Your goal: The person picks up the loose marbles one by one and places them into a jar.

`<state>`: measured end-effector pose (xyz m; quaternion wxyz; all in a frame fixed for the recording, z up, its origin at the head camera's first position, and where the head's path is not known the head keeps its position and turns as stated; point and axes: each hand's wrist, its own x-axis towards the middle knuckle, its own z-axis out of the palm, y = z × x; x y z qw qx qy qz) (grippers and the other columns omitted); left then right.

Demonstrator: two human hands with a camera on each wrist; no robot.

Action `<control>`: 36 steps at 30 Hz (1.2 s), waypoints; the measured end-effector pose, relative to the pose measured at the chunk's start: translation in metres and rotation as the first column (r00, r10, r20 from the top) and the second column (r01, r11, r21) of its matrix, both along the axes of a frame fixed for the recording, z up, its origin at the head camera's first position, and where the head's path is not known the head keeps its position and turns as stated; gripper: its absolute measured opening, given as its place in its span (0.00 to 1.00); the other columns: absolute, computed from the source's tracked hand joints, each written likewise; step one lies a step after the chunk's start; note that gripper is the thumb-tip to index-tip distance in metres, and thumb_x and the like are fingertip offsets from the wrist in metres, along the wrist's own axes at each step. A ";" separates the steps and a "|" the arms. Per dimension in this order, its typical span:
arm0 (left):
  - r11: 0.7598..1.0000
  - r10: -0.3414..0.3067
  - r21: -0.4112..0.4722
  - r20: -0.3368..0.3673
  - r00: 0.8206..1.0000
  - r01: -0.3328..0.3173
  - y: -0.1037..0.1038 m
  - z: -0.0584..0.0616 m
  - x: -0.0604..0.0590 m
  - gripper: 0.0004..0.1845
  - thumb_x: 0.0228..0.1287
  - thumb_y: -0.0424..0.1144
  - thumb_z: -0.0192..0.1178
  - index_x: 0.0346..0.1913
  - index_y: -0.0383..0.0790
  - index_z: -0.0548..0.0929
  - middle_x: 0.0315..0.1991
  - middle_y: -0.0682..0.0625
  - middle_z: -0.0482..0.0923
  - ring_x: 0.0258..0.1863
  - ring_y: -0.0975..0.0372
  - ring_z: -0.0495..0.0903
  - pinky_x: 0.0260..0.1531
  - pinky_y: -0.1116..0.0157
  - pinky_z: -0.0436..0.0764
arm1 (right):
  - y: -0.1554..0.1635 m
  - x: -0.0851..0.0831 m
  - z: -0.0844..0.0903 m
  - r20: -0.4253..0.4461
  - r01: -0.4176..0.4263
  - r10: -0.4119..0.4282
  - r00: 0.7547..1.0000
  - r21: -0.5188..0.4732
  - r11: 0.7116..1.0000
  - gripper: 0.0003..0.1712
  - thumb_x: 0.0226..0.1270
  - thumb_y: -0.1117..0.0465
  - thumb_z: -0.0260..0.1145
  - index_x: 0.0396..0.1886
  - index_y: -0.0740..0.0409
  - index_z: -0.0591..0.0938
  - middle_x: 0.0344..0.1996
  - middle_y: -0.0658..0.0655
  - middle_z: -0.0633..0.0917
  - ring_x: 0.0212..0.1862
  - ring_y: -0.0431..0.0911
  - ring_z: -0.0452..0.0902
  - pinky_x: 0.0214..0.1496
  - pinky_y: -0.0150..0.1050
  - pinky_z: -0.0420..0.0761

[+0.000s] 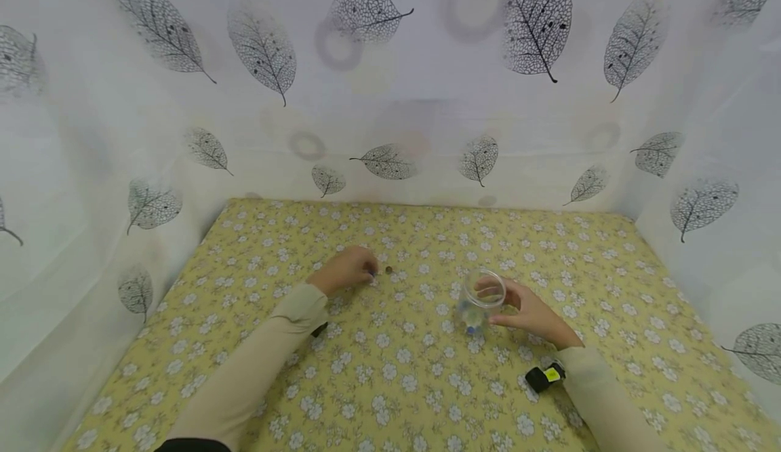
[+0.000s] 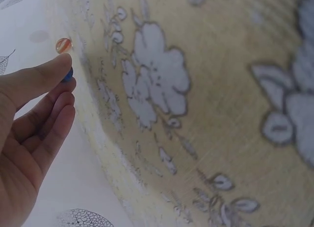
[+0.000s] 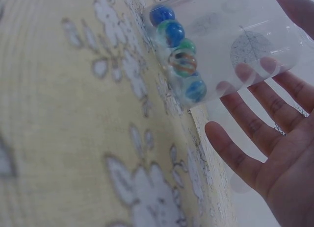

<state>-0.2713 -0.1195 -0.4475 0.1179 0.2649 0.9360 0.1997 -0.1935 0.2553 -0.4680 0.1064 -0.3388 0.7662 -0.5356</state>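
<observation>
My left hand is low over the cloth, its thumb and forefinger pinching a blue marble. Just beyond those fingertips lies a second marble, with orange and white stripes. To the right, a clear jar stands upright on the cloth with its mouth uncovered. My right hand holds it from the right side, thumb and fingers around the wall. At the jar's bottom sit several glass marbles, mostly blue and green, one with brown and white swirls.
A yellow flowered cloth covers the table. White sheeting with printed leaves hangs behind it and along both sides. A black strap device with a yellow label is on my right wrist.
</observation>
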 end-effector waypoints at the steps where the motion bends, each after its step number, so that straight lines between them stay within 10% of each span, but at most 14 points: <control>1: 1.000 0.004 -0.006 -0.001 1.000 -0.004 0.000 0.001 0.001 0.07 0.59 0.31 0.63 0.40 0.39 0.86 0.40 0.48 0.84 0.42 0.58 0.82 0.48 0.61 0.81 | 0.000 0.000 0.000 -0.001 0.000 0.000 1.000 0.001 1.000 0.33 0.59 0.74 0.64 0.64 0.73 0.64 0.56 0.75 0.71 0.57 0.37 0.74 0.51 0.35 0.80; 21: 0.975 -0.081 0.175 -0.286 0.955 0.135 0.017 0.034 0.034 0.08 0.56 0.35 0.67 0.39 0.41 0.86 0.37 0.51 0.84 0.37 0.61 0.82 0.41 0.66 0.81 | -0.001 -0.001 0.001 -0.029 0.001 -0.001 1.000 -0.001 1.000 0.33 0.58 0.75 0.65 0.63 0.75 0.64 0.55 0.76 0.71 0.57 0.41 0.75 0.52 0.31 0.79; 36: 0.927 -0.074 0.318 -0.366 0.928 0.199 0.063 0.055 0.065 0.08 0.55 0.36 0.67 0.40 0.45 0.86 0.37 0.53 0.83 0.38 0.64 0.80 0.43 0.67 0.80 | 0.000 -0.001 0.000 -0.016 0.009 -0.009 1.000 0.010 1.000 0.33 0.58 0.74 0.64 0.63 0.74 0.64 0.56 0.75 0.71 0.57 0.39 0.75 0.53 0.31 0.78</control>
